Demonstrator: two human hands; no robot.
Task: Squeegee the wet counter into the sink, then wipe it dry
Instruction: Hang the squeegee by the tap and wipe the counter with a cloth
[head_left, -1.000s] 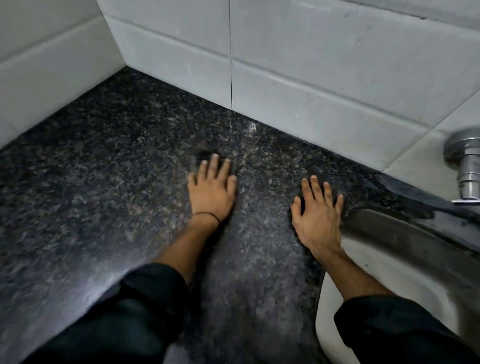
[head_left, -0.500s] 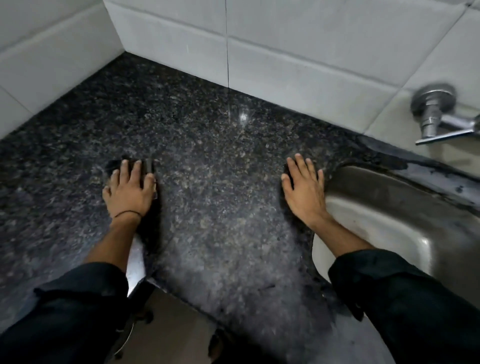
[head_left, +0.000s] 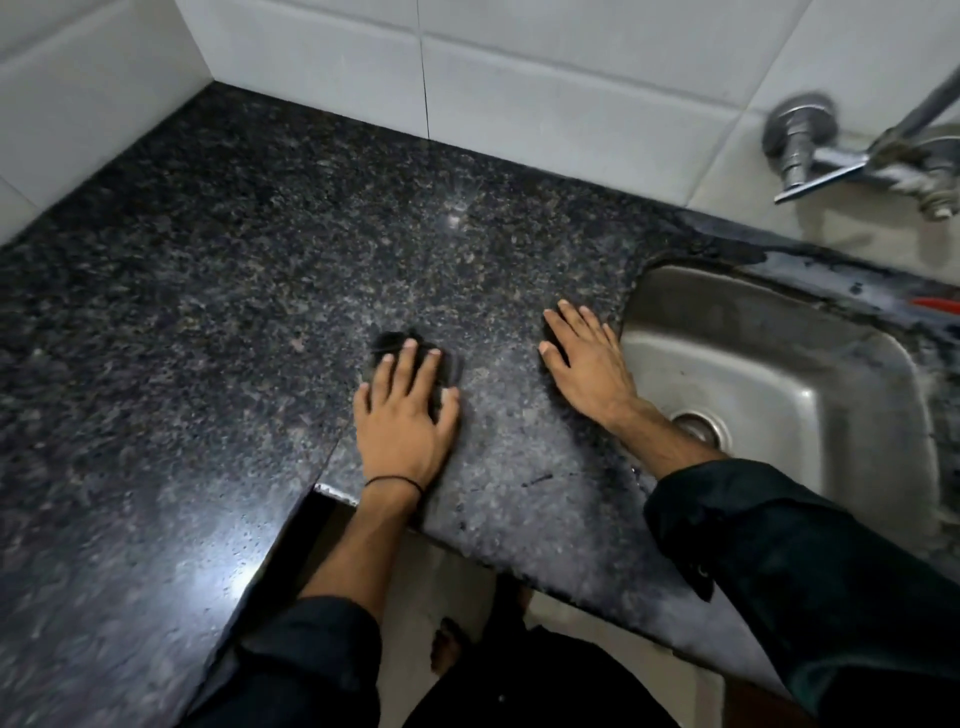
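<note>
**Flat palm on a dark pad, sink at three o'clock**

The left hand (head_left: 402, 415) lies flat, fingers spread, on the speckled black granite counter (head_left: 218, 291), pressing down a small dark object (head_left: 390, 347) that peeks out past the fingertips at twelve o'clock. The right hand (head_left: 584, 358) rests open and empty on the stone, its outer edge just beside the rim of the stainless steel sink (head_left: 810, 332), which sits at three o'clock from the left hand.

The dark object looks soft and thin, more a pad or folded cloth than a stiff blade; it would likely bunch under uneven pressure and slide easily on wet polished stone. A flat palm over its middle seems the best hold, pushing toward the sink.

Most of the object is hidden under the hand, so its shape and material cannot be settled. Water on the counter is hard to make out amid glare. The chrome wall tap (head_left: 810, 150) is blurred and cut off at the right edge.
</note>
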